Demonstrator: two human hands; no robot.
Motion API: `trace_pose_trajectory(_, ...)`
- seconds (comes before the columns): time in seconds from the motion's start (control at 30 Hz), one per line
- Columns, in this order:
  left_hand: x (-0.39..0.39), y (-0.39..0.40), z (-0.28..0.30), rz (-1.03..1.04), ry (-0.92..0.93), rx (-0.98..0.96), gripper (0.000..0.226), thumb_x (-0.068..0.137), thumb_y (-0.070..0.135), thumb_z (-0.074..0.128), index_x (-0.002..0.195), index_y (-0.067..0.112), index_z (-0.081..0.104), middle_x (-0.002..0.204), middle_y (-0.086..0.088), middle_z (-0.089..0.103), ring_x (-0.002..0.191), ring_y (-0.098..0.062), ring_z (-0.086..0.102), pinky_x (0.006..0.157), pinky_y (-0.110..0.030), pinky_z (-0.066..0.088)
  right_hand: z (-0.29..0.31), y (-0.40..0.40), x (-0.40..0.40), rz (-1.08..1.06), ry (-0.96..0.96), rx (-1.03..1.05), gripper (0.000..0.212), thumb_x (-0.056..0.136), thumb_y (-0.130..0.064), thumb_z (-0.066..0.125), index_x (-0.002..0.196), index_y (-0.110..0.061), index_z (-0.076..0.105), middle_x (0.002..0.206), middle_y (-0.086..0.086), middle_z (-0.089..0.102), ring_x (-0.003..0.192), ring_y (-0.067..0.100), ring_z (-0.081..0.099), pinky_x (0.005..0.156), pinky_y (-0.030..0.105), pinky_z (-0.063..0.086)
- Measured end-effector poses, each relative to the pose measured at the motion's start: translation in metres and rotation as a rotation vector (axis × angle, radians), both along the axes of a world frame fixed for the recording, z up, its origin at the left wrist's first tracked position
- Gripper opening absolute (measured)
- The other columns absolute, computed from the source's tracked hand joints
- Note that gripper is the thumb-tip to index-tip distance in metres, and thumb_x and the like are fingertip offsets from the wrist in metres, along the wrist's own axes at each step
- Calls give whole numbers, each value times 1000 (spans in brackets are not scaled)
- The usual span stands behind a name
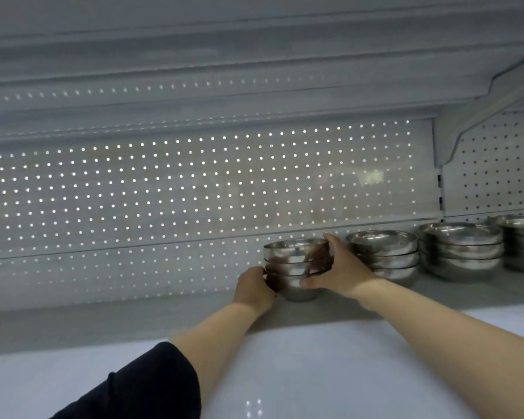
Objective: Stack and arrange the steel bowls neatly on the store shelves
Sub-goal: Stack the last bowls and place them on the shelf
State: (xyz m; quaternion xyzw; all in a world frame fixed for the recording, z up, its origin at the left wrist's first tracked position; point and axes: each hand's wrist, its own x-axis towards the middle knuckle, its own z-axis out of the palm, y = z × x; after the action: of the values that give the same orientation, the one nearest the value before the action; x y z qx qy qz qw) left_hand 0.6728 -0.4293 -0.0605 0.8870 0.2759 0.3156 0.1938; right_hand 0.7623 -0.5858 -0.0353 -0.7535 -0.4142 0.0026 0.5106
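Nearest the camera, a black sleeve covers the upper part of the person's left arm; both bare forearms extend forward over the glossy white front surface of the white metal store shelf.

The left hand grips the lower left side of a stack of small round steel bowls, its fingers curled around the bottom bowl. The right hand holds the right side of the same stack: the thumb lies across the lower bowl at the front, and the fingers are spread and curved up the stack's side to the top rim. The stack stands upright on the shelf, near its rear edge.

To the right of this stack, a row of wider steel bowl stacks stands along the shelf: a first stack just beside the right hand, a second stack beyond it, and a third stack cut off at the frame edge.

Behind all of them rises the white perforated back panel.
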Motion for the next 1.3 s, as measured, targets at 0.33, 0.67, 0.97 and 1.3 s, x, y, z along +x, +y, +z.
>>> trace_pose_trajectory(0.33, 3, 2, -3, -64, 47, -4, 28, 83, 5, 41, 98, 7, 65, 110, -13, 67, 102, -26, 59, 75, -20, 37, -7, 1, 0, -14, 31, -12, 120, 64, -23, 86, 150, -20, 2, 132, -1, 50, 123, 21, 46, 105, 33, 37)
trace_pose_trajectory(0.67, -1, -3, -2, -32, 36, 18, 29, 83, 5, 41, 99, 9, 65, 111, -11, 67, 105, -26, 59, 78, -21, 39, -3, -5, -7, -2, -36, -39, 114, 68, -21, 82, 150, -19, 2, 98, -22, 49, 99, 7, 46, 82, 13, 34)
trace_pose_trajectory(0.97, -4, -5, 0, -21, 75, 63, 14, 82, 9, 47, 81, 17, 58, 105, -11, 68, 101, -27, 59, 71, -20, 36, -7, -3, -6, 9, -42, -2, 112, 71, -16, 80, 150, -17, 1, 118, -6, 57, 112, 15, 53, 102, 29, 40)
trace_pose_trajectory(1.3, -12, -14, 4, 7, 37, -2, 16, 82, 7, 50, 69, 17, 50, 99, -12, 68, 100, -28, 59, 68, -20, 33, -11, 1, -2, -27, -80, -42, 112, 71, -24, 81, 151, -20, 1, 140, 5, 41, 128, 21, 40, 104, 27, 33)
